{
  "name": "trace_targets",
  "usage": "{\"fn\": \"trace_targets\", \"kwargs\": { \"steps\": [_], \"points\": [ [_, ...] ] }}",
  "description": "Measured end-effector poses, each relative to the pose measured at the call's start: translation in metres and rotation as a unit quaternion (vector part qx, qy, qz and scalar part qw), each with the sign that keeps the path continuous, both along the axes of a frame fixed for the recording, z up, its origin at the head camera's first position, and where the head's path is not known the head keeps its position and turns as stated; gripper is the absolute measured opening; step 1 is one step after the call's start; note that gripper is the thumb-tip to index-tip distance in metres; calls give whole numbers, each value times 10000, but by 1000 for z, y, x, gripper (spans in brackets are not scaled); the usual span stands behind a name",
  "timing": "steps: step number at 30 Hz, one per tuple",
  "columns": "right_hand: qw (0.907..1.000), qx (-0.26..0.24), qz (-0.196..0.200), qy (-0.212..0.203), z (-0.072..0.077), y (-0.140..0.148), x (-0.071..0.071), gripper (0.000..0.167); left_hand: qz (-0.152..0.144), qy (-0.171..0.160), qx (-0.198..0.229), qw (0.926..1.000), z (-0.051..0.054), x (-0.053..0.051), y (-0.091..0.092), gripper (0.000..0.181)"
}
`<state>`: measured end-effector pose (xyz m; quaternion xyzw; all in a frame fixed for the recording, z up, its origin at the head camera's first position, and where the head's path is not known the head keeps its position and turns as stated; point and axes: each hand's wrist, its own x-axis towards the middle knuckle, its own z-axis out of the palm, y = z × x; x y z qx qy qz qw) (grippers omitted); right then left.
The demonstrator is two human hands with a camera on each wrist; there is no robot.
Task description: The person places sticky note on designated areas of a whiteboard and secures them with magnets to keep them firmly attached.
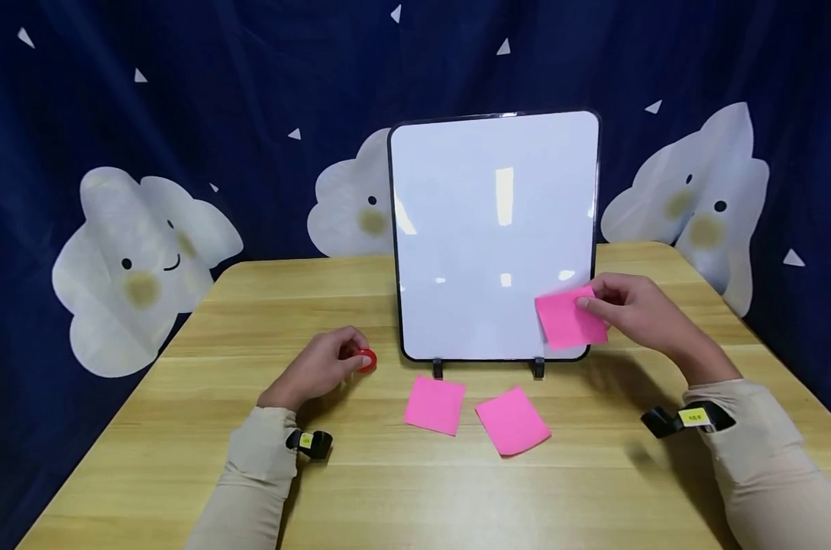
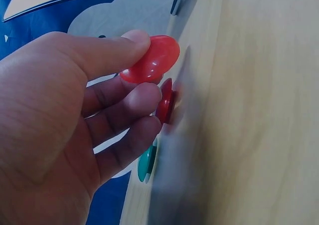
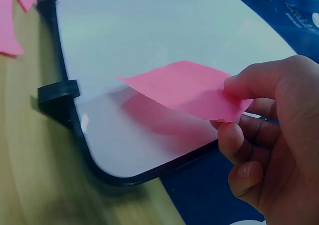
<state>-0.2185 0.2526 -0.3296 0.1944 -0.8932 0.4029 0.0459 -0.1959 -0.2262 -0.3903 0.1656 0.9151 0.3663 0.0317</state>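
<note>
The right hand's (image 1: 632, 309) fingers (image 3: 244, 88) clamped a pink sticky note (image 1: 567, 321) before the whiteboard's (image 1: 464, 252) lower right corner as the left hand (image 1: 319, 367) pinched a red magnet (image 2: 157, 60) near the surface (image 1: 360, 489); keeping the paper flat looked wise to me.

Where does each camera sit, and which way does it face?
Head: worn there, facing forward and down at the board; left hand, right hand and sleeves show.
Left wrist: worn there, facing the held red disc; only that hand shows.
Right wrist: worn there, facing the held pink note before the board; only that hand shows.
Shared: head and right wrist both show board and held pink note.
</note>
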Motion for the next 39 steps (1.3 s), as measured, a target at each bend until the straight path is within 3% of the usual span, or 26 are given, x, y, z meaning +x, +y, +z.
{"fn": "trace_targets", "kwargs": {
  "steps": [11,21,26,39],
  "points": [
    [9981,-92,-603,-56,18,1,-6,24,25,121,-95,9999,-1,-2,0,11],
    [9944,-370,-934,330,13,-5,-15,28,169,176,68,9997,1,-2,-1,17],
    [9909,-468,-1167,473,15,-9,-17,33,206,443,237,9985,2,-2,1,18],
    [9865,-651,-1263,820,8,-11,-20,33,194,1069,407,9932,3,-1,2,21]
  ]
}}
